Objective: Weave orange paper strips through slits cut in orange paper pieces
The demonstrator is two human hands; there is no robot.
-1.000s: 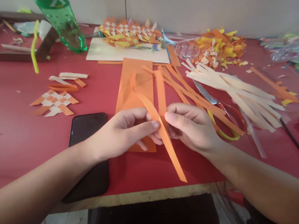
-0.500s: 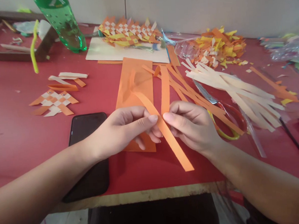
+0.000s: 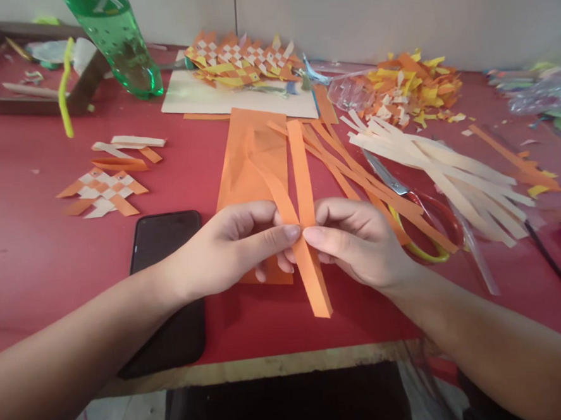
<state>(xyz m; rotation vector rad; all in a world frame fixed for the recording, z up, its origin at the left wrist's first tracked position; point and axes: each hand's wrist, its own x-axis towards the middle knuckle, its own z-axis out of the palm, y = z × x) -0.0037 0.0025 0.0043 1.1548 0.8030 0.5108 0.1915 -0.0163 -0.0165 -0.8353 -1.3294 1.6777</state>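
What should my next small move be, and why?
Probably ease the two orange paper lengths flush while keeping the pinch. The left hand and right hand grip them with thumb tips close together; above the thumbs the lengths spread apart, while below they lie nearly together.

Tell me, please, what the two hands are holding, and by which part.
The left hand and right hand pinch orange paper strips partway along their length, with paper showing both above and below the grip.
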